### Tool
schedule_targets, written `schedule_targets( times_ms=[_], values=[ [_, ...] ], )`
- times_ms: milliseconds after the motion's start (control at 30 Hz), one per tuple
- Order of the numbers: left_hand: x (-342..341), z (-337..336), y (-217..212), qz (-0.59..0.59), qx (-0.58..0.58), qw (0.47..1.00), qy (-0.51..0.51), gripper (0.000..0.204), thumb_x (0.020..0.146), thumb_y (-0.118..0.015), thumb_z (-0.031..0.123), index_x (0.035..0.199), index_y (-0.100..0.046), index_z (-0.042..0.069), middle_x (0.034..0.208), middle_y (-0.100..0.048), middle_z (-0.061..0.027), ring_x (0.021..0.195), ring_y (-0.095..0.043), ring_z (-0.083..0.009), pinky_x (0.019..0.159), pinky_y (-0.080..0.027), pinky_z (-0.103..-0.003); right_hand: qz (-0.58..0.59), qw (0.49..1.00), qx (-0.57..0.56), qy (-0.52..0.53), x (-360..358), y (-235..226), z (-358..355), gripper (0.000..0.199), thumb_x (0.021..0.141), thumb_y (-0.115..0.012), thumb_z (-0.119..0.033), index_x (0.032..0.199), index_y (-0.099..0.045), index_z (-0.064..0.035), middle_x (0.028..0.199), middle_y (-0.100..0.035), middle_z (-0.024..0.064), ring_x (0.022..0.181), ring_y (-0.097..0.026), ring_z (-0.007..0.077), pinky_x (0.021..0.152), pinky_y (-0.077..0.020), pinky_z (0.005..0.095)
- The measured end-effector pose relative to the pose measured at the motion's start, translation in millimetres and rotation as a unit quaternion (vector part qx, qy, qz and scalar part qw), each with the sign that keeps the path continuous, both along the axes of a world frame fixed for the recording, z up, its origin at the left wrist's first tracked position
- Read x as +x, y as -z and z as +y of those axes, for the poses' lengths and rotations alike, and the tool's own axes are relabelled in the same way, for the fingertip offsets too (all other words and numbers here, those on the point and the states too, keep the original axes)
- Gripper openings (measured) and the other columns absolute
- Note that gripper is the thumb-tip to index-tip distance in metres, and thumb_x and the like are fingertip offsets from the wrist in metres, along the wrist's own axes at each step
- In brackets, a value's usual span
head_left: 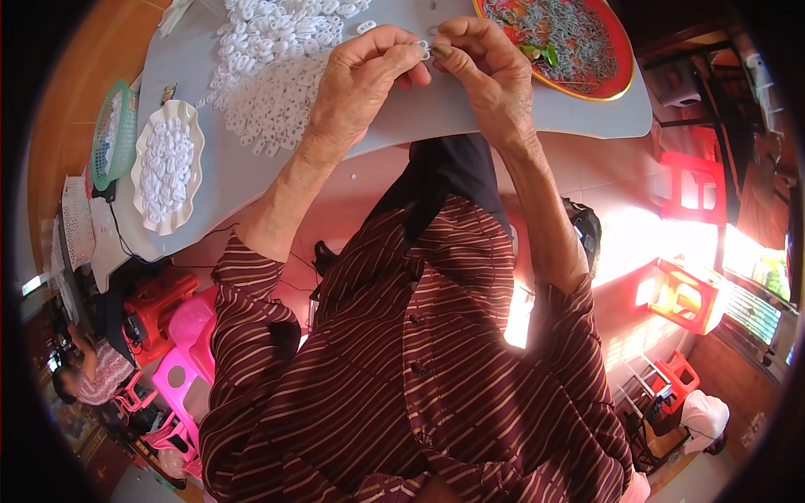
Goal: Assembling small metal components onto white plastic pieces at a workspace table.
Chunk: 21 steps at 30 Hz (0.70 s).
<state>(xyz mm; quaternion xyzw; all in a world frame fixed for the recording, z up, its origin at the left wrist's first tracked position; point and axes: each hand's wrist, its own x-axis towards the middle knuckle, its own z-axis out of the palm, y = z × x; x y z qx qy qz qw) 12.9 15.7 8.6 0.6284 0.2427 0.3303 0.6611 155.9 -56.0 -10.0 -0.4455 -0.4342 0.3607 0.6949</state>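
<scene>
Above the table's near edge, my left hand [369, 80] pinches a small white plastic piece [424, 50] between thumb and forefinger. My right hand [493, 75] comes up against it from the right, its thumb and forefinger pressed together at the same spot. Whatever those right fingers hold is too small to make out. Beyond my left hand spreads a heap of white oval plastic pieces [251, 50], with smaller white bits [267, 105] nearer me. Close to my right hand, a round red tray with a yellow rim [625, 71] holds many small grey metal pieces [553, 38] and a green sprig [547, 55].
On the grey table [226, 172], a scalloped white dish [194, 159] of white pieces stands left beside a green basket [126, 138]. Pink and red stools [178, 377] stand lower left, red stools [694, 189] at right. Another person [105, 369] sits far left.
</scene>
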Motion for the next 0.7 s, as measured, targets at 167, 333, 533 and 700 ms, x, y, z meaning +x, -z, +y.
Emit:
schedule_targets(
  times_ms=[167,333,533,700],
  values=[
    [1.1,0.3,1.1,0.001,0.001,1.0,-0.004,0.015,0.087,-0.057,0.017,0.087,-0.063,0.003,0.068,-0.061,-0.0022,0.067,-0.052,-0.0073,0.064,-0.042,-0.021,0.007,1.0,0.006,0.002,-0.7,-0.1,0.2,0.023,0.083,-0.064,-0.003,0.104,-0.056,0.0002,0.088,-0.063,0.0038,0.081,-0.059,0.0093,0.075,-0.0489,0.0221],
    [2.0,1.3,4.7,-0.001,0.001,1.0,-0.005,0.016,0.087,-0.057,0.017,0.087,-0.063,0.003,0.068,-0.061,-0.0019,0.066,-0.052,-0.007,0.064,-0.042,-0.021,0.014,1.0,0.004,0.006,-0.7,-0.6,-0.5,0.024,0.083,-0.064,-0.003,0.105,-0.055,0.0004,0.088,-0.063,0.0042,0.081,-0.059,0.0095,0.075,-0.0488,0.022],
    [5.4,-0.3,8.4,-0.003,0.024,1.0,-0.009,0.015,0.088,-0.057,0.018,0.086,-0.061,0.003,0.068,-0.06,-0.0011,0.064,-0.052,-0.0063,0.061,-0.042,-0.02,0.006,1.0,0.009,0.009,-1.1,-0.4,-0.8,0.022,0.083,-0.064,-0.002,0.104,-0.055,0.0005,0.088,-0.063,0.004,0.082,-0.059,0.009,0.075,-0.0486,0.0216],
    [9.2,-9.0,3.1,0.066,0.211,0.972,-0.083,0.015,0.09,-0.054,0.015,0.083,-0.059,0.003,0.067,-0.06,-0.0002,0.06,-0.051,-0.0053,0.057,-0.043,-0.02,-0.001,1.0,0.017,0.021,-1.0,1.6,-1.6,0.021,0.083,-0.063,-0.001,0.103,-0.056,0.0009,0.086,-0.063,0.0037,0.081,-0.06,0.0089,0.075,-0.0488,0.0214]
  ],
)
